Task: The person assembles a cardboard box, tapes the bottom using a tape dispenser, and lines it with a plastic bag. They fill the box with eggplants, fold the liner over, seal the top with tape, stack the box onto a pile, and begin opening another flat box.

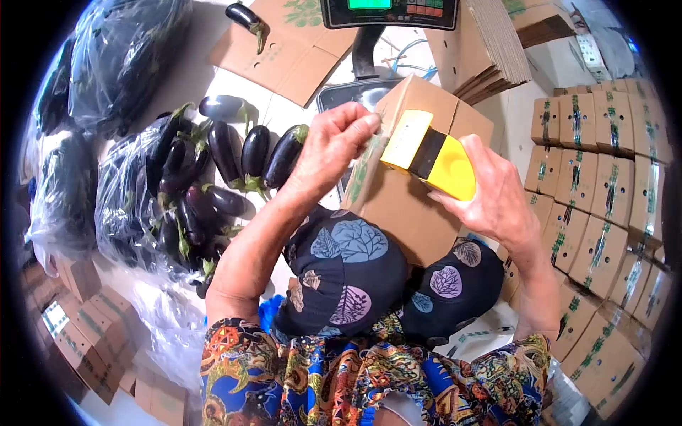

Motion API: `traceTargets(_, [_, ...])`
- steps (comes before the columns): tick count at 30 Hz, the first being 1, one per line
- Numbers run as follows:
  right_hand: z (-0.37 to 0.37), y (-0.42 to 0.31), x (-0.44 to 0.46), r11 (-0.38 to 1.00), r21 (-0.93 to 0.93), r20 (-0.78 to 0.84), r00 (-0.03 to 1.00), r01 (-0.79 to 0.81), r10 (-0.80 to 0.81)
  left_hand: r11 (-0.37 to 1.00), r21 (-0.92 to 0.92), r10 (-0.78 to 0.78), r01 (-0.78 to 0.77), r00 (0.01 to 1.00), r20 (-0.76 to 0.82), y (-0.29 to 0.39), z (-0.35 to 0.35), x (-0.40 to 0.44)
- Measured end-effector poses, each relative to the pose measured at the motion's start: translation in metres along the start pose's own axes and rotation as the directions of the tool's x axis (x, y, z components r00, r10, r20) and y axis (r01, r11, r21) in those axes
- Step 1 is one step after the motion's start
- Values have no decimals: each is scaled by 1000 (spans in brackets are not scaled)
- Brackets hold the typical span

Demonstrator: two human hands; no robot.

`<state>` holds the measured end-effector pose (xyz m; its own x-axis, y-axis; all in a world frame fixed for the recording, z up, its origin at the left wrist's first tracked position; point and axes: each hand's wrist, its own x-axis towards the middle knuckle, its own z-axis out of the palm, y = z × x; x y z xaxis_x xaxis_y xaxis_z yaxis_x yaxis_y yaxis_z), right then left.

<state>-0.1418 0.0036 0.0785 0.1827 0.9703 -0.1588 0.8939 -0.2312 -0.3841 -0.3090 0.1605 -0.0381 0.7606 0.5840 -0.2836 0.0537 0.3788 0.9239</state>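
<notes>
A closed cardboard box (419, 213) stands tilted between my knees, its far end by the scale. My right hand (497, 192) grips a yellow tape dispenser (451, 167) with a black band, held over the top of the box. Near the box's left edge, my left hand (337, 145) is closed in a pinch beside the dispenser's front end. What lies between its fingertips is too small to make out. A shiny strip and green print (364, 170) show along that edge of the box.
Loose eggplants (254, 150) and a plastic bag of eggplants (131, 192) lie to the left. A scale display (389, 11) stands ahead, with flat cardboard sheets (490, 50) beside it. Taped boxes (597, 184) are stacked at the right; more boxes (92, 326) sit at lower left.
</notes>
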Motion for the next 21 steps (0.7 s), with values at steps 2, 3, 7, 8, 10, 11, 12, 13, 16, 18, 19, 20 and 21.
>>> traceTargets(2, [-5,5,-9,999,-51,18,1000,-12,13,998,-54,-37,31,991,-132,-12,-17,3])
traceTargets(3, [-8,8,-13,997,-78,22,1000,-20,22,998,-48,-52,44,982,-181,-17,-32,4])
traceTargets(7, [-10,18,-27,985,-155,44,996,-76,84,991,-137,-43,12,973,-226,-54,-67,14])
traceTargets(8, [-11,18,-27,985,-149,42,995,-81,88,990,-142,-36,3,972,-232,-63,-68,16])
traceTargets(10, [-12,20,-29,984,-147,52,993,-97,106,976,-215,-81,27,966,-245,-73,-59,19])
traceTargets(11, [-12,21,-28,984,-149,62,992,-102,112,967,-250,-102,36,962,-253,-78,-57,21])
traceTargets(12, [-12,21,-25,983,-150,73,991,-101,113,994,-111,-39,13,971,-237,-82,-57,21])
traceTargets(13, [-12,19,-23,985,-145,70,992,-95,106,998,-50,-41,29,969,-245,-86,-57,16])
traceTargets(16, [-13,13,-21,988,-129,74,992,-87,97,997,-41,42,-58,947,-318,-94,-54,13])
traceTargets(18, [-13,12,-18,990,-118,90,993,-70,81,998,-13,62,-69,948,-313,-104,-58,16])
traceTargets(19, [-13,12,-16,990,-119,95,992,-70,82,991,83,130,-109,942,-310,-112,-54,19])
traceTargets(20, [-14,11,-15,990,-119,98,992,-71,82,986,119,147,-114,936,-319,-120,-51,23])
traceTargets(21, [-14,11,-15,990,-117,102,991,-74,86,981,154,162,-117,931,-326,-123,-46,26])
